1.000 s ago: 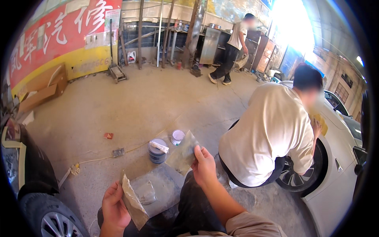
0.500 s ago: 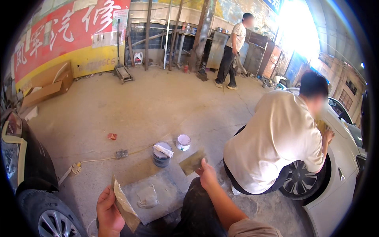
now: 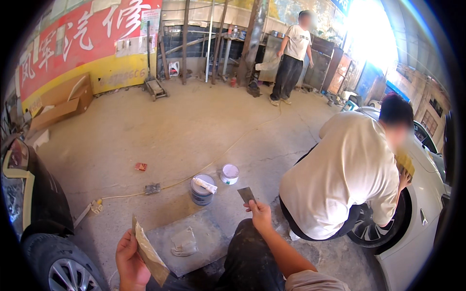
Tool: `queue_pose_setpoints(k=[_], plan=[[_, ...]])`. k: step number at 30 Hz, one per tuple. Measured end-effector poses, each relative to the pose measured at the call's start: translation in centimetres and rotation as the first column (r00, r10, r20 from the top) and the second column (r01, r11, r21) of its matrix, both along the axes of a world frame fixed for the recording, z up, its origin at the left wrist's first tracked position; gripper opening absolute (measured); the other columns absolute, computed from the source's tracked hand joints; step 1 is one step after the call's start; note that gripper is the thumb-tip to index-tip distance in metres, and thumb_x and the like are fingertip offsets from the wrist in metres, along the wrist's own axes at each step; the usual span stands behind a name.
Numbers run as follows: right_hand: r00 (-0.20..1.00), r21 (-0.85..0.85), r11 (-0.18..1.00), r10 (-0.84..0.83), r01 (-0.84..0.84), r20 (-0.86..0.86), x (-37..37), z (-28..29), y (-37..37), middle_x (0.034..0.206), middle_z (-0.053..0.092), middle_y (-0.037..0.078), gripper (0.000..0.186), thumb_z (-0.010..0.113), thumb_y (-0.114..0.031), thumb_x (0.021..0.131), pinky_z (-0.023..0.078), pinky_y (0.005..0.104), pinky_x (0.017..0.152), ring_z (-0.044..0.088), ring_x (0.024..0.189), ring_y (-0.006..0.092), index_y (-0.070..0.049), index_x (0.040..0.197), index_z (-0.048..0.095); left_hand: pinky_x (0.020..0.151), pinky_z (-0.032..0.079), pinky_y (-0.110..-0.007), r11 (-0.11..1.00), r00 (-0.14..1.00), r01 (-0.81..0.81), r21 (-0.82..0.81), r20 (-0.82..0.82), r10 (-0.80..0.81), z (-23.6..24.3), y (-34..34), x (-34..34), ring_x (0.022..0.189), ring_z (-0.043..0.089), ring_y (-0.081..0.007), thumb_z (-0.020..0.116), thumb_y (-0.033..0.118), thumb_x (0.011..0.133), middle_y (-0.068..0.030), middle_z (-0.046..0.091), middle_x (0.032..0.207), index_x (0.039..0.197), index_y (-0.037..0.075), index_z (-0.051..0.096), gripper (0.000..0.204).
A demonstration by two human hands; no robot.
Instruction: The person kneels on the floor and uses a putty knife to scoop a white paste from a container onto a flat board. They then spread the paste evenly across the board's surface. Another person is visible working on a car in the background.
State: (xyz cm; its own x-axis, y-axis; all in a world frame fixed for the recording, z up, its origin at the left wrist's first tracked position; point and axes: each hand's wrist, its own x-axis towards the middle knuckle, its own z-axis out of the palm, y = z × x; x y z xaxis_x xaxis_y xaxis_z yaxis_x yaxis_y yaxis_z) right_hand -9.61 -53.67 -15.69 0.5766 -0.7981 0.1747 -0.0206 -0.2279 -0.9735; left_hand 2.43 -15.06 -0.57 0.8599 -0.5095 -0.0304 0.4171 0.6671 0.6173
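Observation:
My left hand [image 3: 129, 254] is closed on a flat putty spreader [image 3: 154, 264], held tilted, with pale putty smeared along one edge. In my right hand [image 3: 260, 214] is a thin rectangular metal scraper blade [image 3: 246, 195], pinched by its lower end and pointing up and away. Between the hands, a flat grey board [image 3: 209, 232] lies low in front of me, bearing a lump of beige putty [image 3: 184, 242]. Neither blade touches that lump. Beyond the board stands a grey can [image 3: 201, 198] with a white tube [image 3: 205, 185] lying across its top. A smaller white tin [image 3: 229, 173] sits beside it.
A co-worker [image 3: 340, 174] crouches close on my right, at a white car [image 3: 412, 237]. Another person [image 3: 292, 53] stands farther back. A dark car's wheel [image 3: 65, 266] is at near left. A cable [image 3: 170, 186] crosses the floor. A cardboard box [image 3: 63, 102] lies at far left.
My right hand has turned its scraper more upright and narrower to view. My left hand still holds the spreader. The standing person has turned, and the co-worker's hand has shifted on the car.

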Motion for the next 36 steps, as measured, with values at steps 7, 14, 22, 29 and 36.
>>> queue_pose_setpoints(k=[7,14,22,29,36], plan=[[0.948,-0.168,0.982,0.025,-0.083,-0.318,-1.4,1.6,0.7,0.086,0.073,0.009,0.032,0.060,-0.025,0.096,0.050,0.0281,0.069,0.063,0.073,0.0118,-0.011,0.124,0.066,0.091,0.053,-0.037,1.000,1.000,-0.017,-0.004,-0.007,0.017,0.2,0.1,0.2,0.100,0.066,-0.0238,0.050,0.013,0.097,-0.0156,0.065,0.115,0.120,-0.003,0.052,0.028],[0.890,-0.187,0.971,0.050,-0.150,-0.454,-2.7,0.9,-0.1,0.091,0.072,0.010,0.033,0.058,-0.027,0.098,0.051,0.0279,0.073,0.065,0.075,0.0131,-0.015,0.128,0.063,0.092,0.053,-0.037,0.999,0.999,-0.045,0.029,-0.001,0.045,0.6,-0.1,0.0,0.102,0.066,-0.0246,0.052,0.012,0.096,-0.0160,0.065,0.116,0.123,-0.004,0.051,0.031],[0.964,0.122,0.972,0.221,-0.203,-0.152,-2.8,-2.6,-1.6,0.109,0.071,0.011,0.040,0.052,-0.030,0.102,0.054,0.0317,0.079,0.068,0.086,0.0189,-0.001,0.128,0.061,0.091,0.053,-0.035,0.999,0.999,-0.028,0.028,0.020,0.028,0.7,-0.5,0.0,0.100,0.066,-0.0237,0.053,0.012,0.095,-0.0152,0.066,0.113,0.120,-0.004,0.053,0.030],[0.977,0.393,0.904,0.207,-0.171,-0.049,-4.6,-6.6,-3.7,0.113,0.070,0.010,0.047,0.053,-0.037,0.101,0.054,0.0325,0.081,0.067,0.091,0.0187,0.003,0.123,0.061,0.089,0.053,-0.034,0.999,1.000,-0.025,0.022,-0.008,0.025,0.6,-0.9,-0.1,0.097,0.066,-0.0221,0.055,0.014,0.095,-0.0136,0.067,0.110,0.118,-0.003,0.054,0.029],[0.983,0.396,0.902,0.182,-0.173,0.015,-3.1,-2.6,-1.7,0.122,0.066,0.014,0.050,0.050,-0.042,0.101,0.052,0.0350,0.090,0.066,0.102,0.0226,0.005,0.113,0.061,0.084,0.055,-0.032,0.998,0.998,-0.053,0.044,-0.021,0.054,0.5,-0.9,-0.2,0.092,0.067,-0.0195,0.054,0.015,0.096,-0.0122,0.068,0.106,0.115,-0.003,0.056,0.026]])
